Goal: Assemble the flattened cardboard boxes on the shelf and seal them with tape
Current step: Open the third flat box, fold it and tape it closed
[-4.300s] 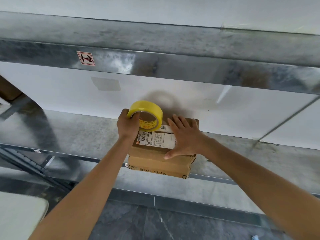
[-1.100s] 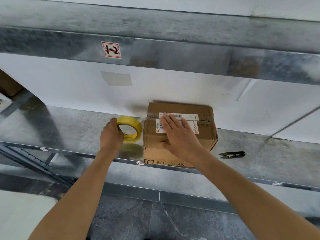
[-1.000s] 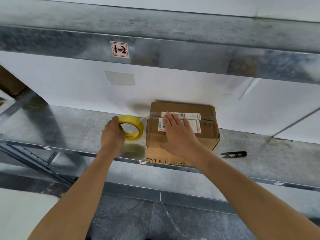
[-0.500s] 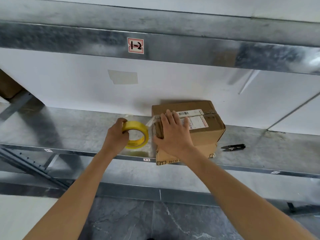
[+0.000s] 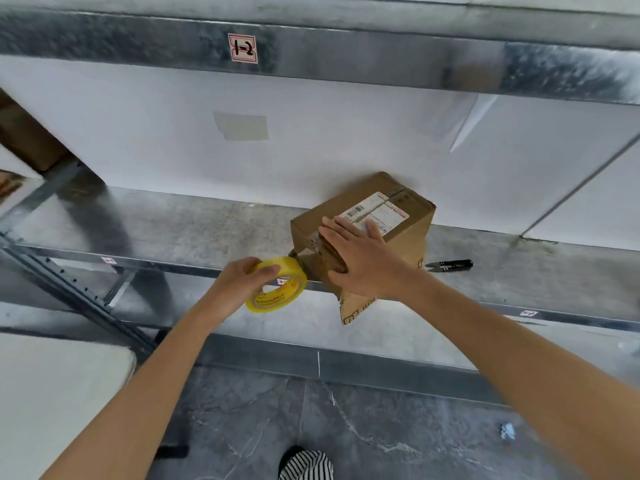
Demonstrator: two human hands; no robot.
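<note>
The tape roll (image 5: 281,295), yellow, is gripped by the left hand (image 5: 239,284) just left of the frame's centre: the thumb is laid over the top of the rim and the fingers are curled round its far side. The right hand (image 5: 363,263) is laid flat and spread on the cardboard box (image 5: 410,242) right of centre, the palm pressed over the box's near upper edge and the fingers stretched towards the white shipping label (image 5: 379,213) on top. Nothing is clasped by it.

The box is set on the metal shelf (image 5: 173,230), turned corner-on, with its lowest corner hung past the shelf's front edge. It lies directly under the right hand and just right of the left hand. A short strip of clear tape is drawn from the roll to the box's left face, so that roll and box are joined. A pair of black snips (image 5: 450,265) is seen on the shelf just right of the box.

Compared with half a second ago, the box has been swung round from a nearly square stance to a diagonal one, the roll has been brought lower, in front of the shelf edge, and the right palm has been slid down over the box's near edge.
</note>
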